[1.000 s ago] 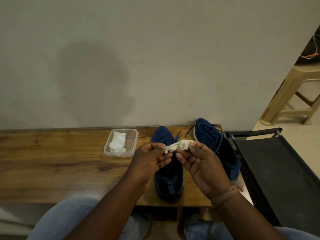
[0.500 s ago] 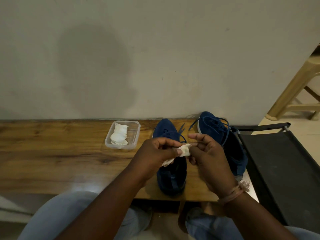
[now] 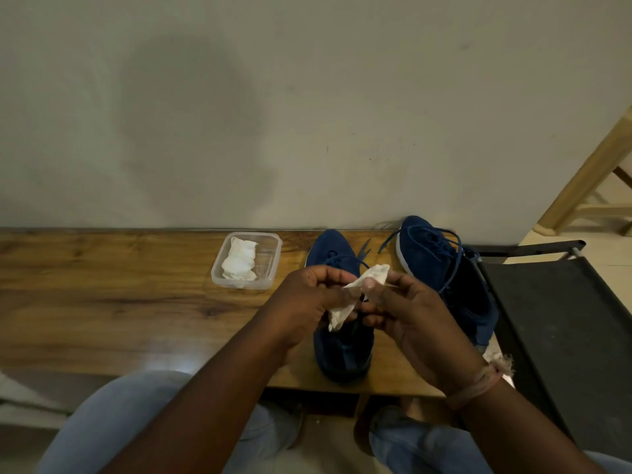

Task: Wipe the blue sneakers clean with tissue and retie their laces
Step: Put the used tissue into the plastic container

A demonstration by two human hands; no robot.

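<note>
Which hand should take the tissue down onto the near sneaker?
Left, probably: the left hand holds the tissue directly above the near sneaker; the right hand only pinches its top corner.

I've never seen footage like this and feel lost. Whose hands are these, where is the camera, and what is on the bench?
The camera sits on a person's head, looking down at their own hands. The left hand and right hand both pinch a piece of white tissue above a wooden bench. On the bench stand two blue sneakers, one under the hands, one further right with loose laces. A clear plastic container holds more tissue.
</note>
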